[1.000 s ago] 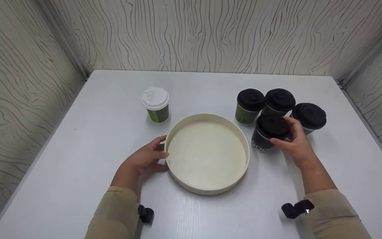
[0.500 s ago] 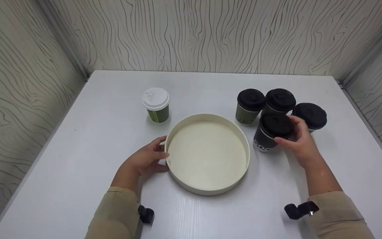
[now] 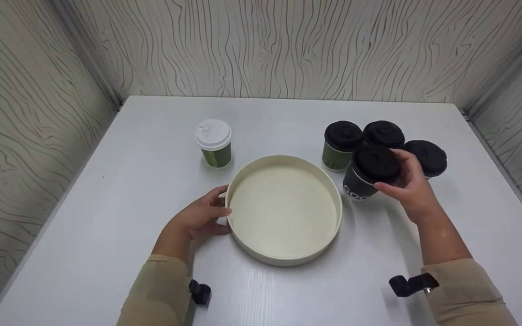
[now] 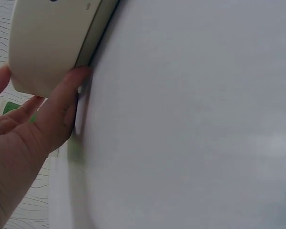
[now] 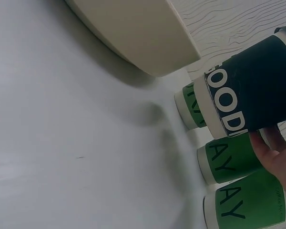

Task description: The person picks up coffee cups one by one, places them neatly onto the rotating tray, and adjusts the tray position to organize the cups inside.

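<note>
One round cream tray (image 3: 283, 208) sits on the table (image 3: 252, 299), its wall pinched by our left hand (image 3: 200, 216), probably for steadiness; well apart, our right hand (image 3: 409, 189) grips a black-lidded paper cup (image 3: 369, 171), raised near the tray's right side.

A dark cup (image 3: 368, 173) (white capitals near its base), its black lid on, is held raised at two o'clock from a round, shallow cream tray (image 3: 283, 210) lying flat, open side up.
</note>
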A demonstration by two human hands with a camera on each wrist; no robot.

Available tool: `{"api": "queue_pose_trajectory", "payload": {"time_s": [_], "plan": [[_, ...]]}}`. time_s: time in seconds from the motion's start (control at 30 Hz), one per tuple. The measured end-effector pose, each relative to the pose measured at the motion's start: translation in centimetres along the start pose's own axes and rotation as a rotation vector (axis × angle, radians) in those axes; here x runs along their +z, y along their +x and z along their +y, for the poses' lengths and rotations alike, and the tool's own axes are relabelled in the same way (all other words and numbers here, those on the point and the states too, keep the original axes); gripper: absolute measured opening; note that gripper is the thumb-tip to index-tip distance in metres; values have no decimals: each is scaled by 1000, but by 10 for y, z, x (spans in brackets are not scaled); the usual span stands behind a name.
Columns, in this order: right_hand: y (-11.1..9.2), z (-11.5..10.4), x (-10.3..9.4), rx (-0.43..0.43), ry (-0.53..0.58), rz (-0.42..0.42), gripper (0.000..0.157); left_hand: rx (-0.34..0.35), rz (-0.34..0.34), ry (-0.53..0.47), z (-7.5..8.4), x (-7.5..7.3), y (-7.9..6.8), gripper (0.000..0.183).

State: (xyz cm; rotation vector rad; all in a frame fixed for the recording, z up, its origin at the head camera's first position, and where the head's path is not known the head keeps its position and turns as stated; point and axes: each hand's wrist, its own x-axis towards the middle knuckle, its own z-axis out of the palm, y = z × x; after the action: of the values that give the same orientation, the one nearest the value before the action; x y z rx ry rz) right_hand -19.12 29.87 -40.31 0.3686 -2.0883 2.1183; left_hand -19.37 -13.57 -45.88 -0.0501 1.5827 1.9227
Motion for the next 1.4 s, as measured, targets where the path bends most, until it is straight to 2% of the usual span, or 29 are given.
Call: {"api": "queue_pose_trajectory", "payload": {"time_s": [0.3, 0.6, 0.83, 0.93, 1.3, 1.4], "plan": [[3, -15, 3, -14, 4, -20, 71, 2, -14, -4, 2, 1, -1, 70], [12, -21, 14, -18, 31, -52, 73, -3, -3, 5, 2, 1, 0, 69], [20, -26, 24, 14, -28, -81, 74, -4, -9, -5, 2, 2, 0, 69], [23, -26, 30, 25, -57, -79, 74, -6, -7, -13, 3, 2, -1, 69], [31, -23, 49, 23, -34, -122, 75, -9, 29, 31, 1, 1, -1, 69], [34, -22, 54, 36, -48, -136, 76, -3, 18, 24, 1, 0, 0, 69]]}}
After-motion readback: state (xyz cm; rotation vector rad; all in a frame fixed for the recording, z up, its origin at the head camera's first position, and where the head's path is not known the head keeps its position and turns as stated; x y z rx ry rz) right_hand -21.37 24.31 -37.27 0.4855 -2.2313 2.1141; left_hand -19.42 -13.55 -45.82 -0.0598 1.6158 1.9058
